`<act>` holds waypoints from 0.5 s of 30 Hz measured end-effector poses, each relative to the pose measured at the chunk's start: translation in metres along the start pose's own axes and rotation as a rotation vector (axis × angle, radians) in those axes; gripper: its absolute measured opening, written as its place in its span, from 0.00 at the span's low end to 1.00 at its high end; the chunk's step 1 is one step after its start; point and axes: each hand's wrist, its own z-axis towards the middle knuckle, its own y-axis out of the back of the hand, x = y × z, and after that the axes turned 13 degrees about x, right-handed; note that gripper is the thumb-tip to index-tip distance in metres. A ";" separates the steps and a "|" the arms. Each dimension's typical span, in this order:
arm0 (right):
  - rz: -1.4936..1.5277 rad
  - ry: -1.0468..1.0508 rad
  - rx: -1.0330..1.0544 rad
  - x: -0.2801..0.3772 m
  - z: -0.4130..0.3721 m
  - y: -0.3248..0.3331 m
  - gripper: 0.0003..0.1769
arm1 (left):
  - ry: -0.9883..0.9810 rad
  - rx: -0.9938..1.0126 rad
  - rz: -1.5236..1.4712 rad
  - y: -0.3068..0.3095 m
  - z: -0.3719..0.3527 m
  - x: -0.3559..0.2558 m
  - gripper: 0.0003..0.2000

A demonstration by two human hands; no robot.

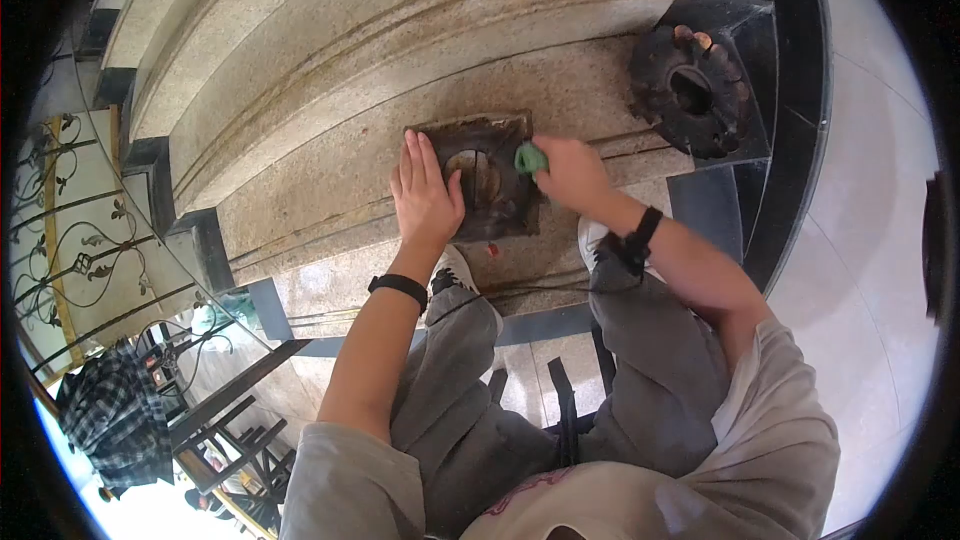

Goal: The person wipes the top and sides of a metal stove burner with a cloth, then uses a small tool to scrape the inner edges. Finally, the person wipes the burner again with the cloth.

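Observation:
A dark square plate (515,205) with a round hole in its middle lies on the stone step in front of me. My left hand (427,195) rests flat on the plate's left side, fingers stretched out and thumb apart. Over the plate's upper right edge, my right hand (570,175) is closed around a folded green pad (530,158), whose exact kind I cannot make out. The pad appears to touch the plate. Through the hole, the stone and a dark line show.
A dark round ornamental metal piece (690,90) with a scalloped rim and central hole lies on the step to the right. Curved stone steps (400,0) rise ahead. Wrought-iron railings (85,260) stand at left, near a checked cloth (118,415). Pale floor (860,270) lies right.

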 end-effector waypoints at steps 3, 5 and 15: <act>0.036 0.001 -0.045 -0.003 0.003 0.001 0.18 | -0.001 -0.006 0.019 -0.001 0.000 0.001 0.38; 0.042 0.018 -0.031 -0.005 -0.002 -0.002 0.18 | -0.004 -0.003 0.012 -0.001 0.000 0.002 0.38; -0.199 0.099 -0.039 0.002 -0.015 -0.016 0.18 | -0.026 -0.030 -0.036 0.001 0.000 0.000 0.36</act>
